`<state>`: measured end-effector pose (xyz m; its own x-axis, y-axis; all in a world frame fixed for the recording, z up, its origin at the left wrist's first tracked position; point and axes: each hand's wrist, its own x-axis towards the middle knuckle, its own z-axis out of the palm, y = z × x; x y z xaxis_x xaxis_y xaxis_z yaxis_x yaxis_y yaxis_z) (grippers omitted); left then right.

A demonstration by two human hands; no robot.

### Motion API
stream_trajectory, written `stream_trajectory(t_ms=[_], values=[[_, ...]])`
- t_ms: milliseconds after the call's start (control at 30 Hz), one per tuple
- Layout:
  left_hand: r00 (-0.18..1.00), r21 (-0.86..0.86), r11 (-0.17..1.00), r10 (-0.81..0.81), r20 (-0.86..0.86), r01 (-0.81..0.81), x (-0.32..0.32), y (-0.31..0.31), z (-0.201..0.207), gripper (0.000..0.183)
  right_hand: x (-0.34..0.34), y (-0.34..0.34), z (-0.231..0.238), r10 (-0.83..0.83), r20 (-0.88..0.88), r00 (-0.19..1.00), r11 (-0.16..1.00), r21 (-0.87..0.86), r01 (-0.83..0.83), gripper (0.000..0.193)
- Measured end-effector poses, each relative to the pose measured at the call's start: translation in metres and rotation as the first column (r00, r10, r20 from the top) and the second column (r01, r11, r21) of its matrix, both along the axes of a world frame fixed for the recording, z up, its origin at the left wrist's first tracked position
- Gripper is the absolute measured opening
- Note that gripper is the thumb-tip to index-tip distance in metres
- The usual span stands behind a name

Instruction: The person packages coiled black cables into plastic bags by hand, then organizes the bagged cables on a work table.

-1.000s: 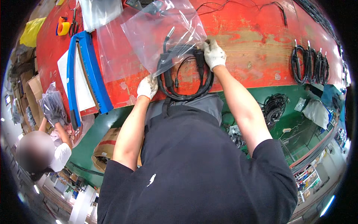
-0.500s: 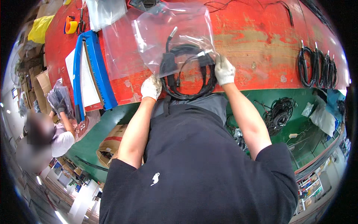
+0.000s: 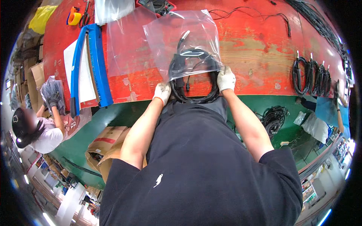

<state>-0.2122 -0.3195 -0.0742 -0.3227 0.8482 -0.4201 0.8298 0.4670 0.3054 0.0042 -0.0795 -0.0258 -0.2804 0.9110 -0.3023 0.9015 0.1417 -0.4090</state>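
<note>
A coiled black cable [image 3: 174, 86] lies at the near edge of the red table, its upper part inside a clear plastic bag [image 3: 162, 37]. One metal-tipped end points away from me within the bag, and the near part of the loop sticks out of the bag's mouth. In a white knitted glove, my left hand [image 3: 162, 93] is closed on the left corner of the mouth, beside the coil. Similarly gloved, my right hand [image 3: 226, 78] pinches the right corner against the coil's right side. The fingertips of both hands are partly hidden.
To the left stands a blue sealer-like frame [image 3: 98, 64] beside white sheets [image 3: 77, 73]. Orange tape [image 3: 74, 19] and more clear bags [image 3: 113, 10] lie farther back. Several coiled cables [image 3: 301, 77] line the right edge. Co-workers [image 3: 47, 130] are at far left and far right.
The bag's mouth has come toward me on the right side, covering more of the coil. My right hand moved nearer with it. An arm of another person now shows at far right.
</note>
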Motion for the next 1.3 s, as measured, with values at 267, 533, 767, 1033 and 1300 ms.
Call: stream_trajectory(t_ms=[267, 533, 767, 1033, 1300], values=[[0.957, -0.218, 0.963, 0.204, 0.206, -0.158, 0.025, -0.001, 0.03, 0.039, 0.04, -0.003, 0.019, -0.024, 0.017, 1.0, 0.994, -0.11, 0.026, 0.043], [0.987, 0.067, 0.995, 0.063, 0.149, -0.073, 0.03, -0.011, 0.023, 0.03, 0.029, -0.041, 0.065, -0.559, 0.049, 0.828, 0.301, -0.918, 0.258, 0.04], [0.946, -0.059, 0.961, 0.277, 0.168, -0.271, 0.019, -0.003, 0.052, 0.03, 0.011, -0.079, 0.037, -0.836, -0.004, 0.549, 0.196, -0.936, 0.292, 0.018], [0.966, 0.058, 0.998, -0.018, 0.259, 0.003, 0.081, -0.006, 0.054, 0.024, -0.05, -0.104, 0.018, -0.966, -0.123, 0.226, 0.167, -0.968, 0.186, 0.028], [0.891, 0.064, 0.956, 0.241, 0.385, -0.287, 0.03, -0.01, 0.062, 0.04, -0.032, -0.061, 0.052, -0.43, -0.048, 0.901, 0.558, -0.799, 0.224, 0.057]])
